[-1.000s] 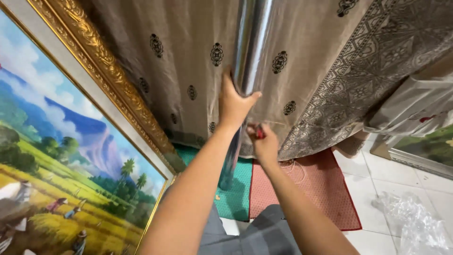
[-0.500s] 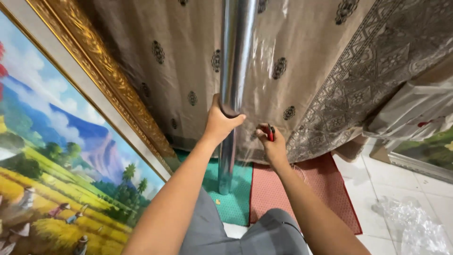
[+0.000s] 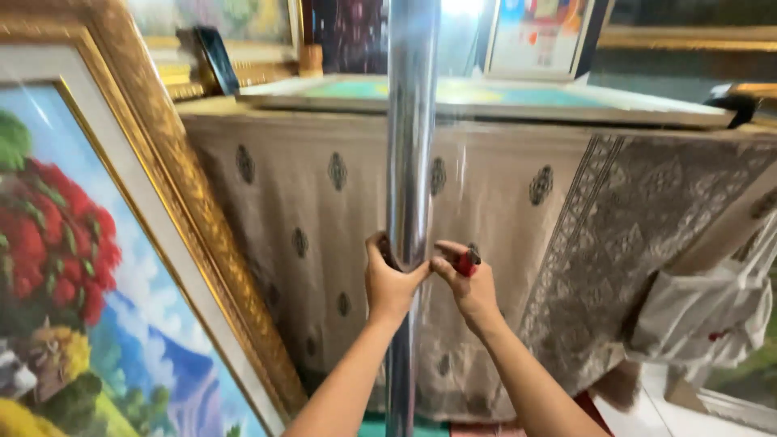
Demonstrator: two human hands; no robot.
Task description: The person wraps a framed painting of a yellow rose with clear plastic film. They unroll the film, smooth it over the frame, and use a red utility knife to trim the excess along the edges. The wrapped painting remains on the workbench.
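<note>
The upright roll of clear plastic film is gripped by the left hand; beside it, a small red cutter is pinched in the right hand. Behind the roll hangs a patterned tablecloth; left of it leans a gilt-framed painting. Cutting seems underway, requiring a steady blade.

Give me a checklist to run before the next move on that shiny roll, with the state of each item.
1. Left hand gripping the upright shiny roll: ok.
2. Right hand touching the roll: ok.
3. Small red tool held in the right hand: ok.
4. Tool's blade out or in: cannot tell.
5. Roll apart from the gold-framed painting: ok.
6. Roll's lower end resting steady: cannot tell.
</note>
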